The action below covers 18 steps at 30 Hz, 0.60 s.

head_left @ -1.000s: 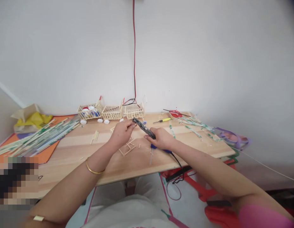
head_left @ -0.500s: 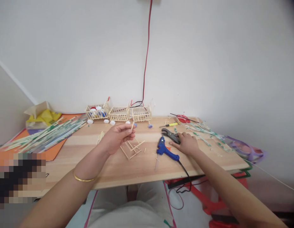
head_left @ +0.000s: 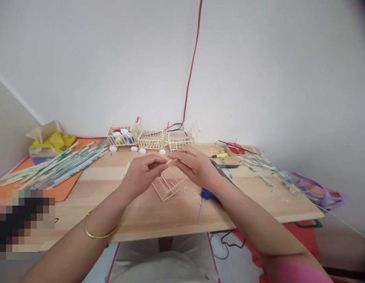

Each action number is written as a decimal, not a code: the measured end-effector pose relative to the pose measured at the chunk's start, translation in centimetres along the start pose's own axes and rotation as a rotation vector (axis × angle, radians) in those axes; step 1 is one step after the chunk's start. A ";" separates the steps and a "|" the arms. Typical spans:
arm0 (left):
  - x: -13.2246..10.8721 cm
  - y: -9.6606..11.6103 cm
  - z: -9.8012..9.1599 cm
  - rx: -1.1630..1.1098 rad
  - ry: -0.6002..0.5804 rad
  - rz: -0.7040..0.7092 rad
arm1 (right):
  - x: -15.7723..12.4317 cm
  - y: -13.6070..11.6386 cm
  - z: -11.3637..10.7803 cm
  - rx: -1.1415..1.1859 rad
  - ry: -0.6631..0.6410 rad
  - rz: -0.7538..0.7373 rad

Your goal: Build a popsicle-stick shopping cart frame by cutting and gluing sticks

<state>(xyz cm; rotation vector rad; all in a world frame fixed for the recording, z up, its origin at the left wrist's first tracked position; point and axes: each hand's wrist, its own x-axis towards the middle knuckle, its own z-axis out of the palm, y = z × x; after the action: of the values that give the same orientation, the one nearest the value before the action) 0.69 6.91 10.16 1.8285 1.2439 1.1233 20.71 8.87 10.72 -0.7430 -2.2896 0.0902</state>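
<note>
My left hand (head_left: 144, 169) pinches one end of a short wooden stick (head_left: 170, 161) above the table. My right hand (head_left: 197, 167) meets it from the other side, its thumb and fingers closing on the stick's other end. Below the hands lies a small open frame of thin sticks (head_left: 166, 192), with loose stick pieces (head_left: 185, 189) beside it. Dark pliers (head_left: 220, 167) rest spread apart just behind my right wrist. A blue glue gun (head_left: 206, 194) is mostly hidden under my right forearm; its clear glue stick (head_left: 201, 210) points toward me.
Three stick-built carts (head_left: 151, 140) stand along the wall, the left one holding bottle caps. Wrapped sticks (head_left: 64, 165) cover orange card at left. A yellow-handled tool (head_left: 220, 155), red dish (head_left: 235, 148) and green-white wrappers (head_left: 259, 167) lie at right. A red-black cable (head_left: 190, 78) hangs behind.
My right hand has let go of the pliers and moved left to the stick in my left hand. The pliers now lie spread on the table. The view has shifted slightly left.
</note>
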 end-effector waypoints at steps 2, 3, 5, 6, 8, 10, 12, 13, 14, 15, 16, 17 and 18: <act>0.0 -0.5 -0.5 0.006 -0.003 -0.023 | 1.1 0.0 1.2 -0.009 -0.053 -0.008; -0.1 -0.8 -0.7 0.002 -0.006 -0.044 | 1.3 0.2 1.5 -0.020 -0.091 0.001; -0.4 -1.6 -1.2 -0.010 0.023 -0.092 | 1.5 0.9 1.9 -0.040 -0.181 0.025; -0.6 -2.1 -1.4 -0.019 0.057 -0.124 | 1.5 1.2 2.0 -0.043 -0.218 0.037; -1.0 -3.1 -1.6 -0.058 0.132 -0.207 | 1.4 1.7 2.0 -0.020 -0.261 0.060; -1.5 -4.0 -1.5 -0.157 0.148 -0.308 | 1.2 1.9 2.0 0.019 -0.270 0.078; -2.0 -4.7 -1.1 -0.288 0.092 -0.421 | 1.0 1.8 2.2 0.043 -0.282 0.094; -2.2 -5.0 -0.9 -0.347 0.053 -0.478 | 0.9 1.8 2.3 0.045 -0.292 0.103; -2.3 -5.2 -0.7 -0.394 0.013 -0.529 | 0.8 1.7 2.4 0.046 -0.307 0.110; -2.4 -5.3 -0.5 -0.433 -0.027 -0.575 | 0.8 1.6 2.5 0.047 -0.325 0.116; -2.5 -5.5 -0.3 -0.468 -0.067 -0.612 | 0.8 1.5 2.6 0.046 -0.340 0.121; -2.5 -5.6 -0.1 -0.505 -0.104 -0.639 | 0.8 1.4 2.7 0.043 -0.354 0.123; -2.5 -5.7 0.0 -0.544 -0.138 -0.657 | 0.9 1.4 2.7 0.039 -0.366 0.122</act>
<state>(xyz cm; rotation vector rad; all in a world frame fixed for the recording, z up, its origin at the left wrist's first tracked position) -1.92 6.51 4.58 0.9672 1.1791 0.8282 19.07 10.86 8.86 -0.9066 -2.5745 0.3518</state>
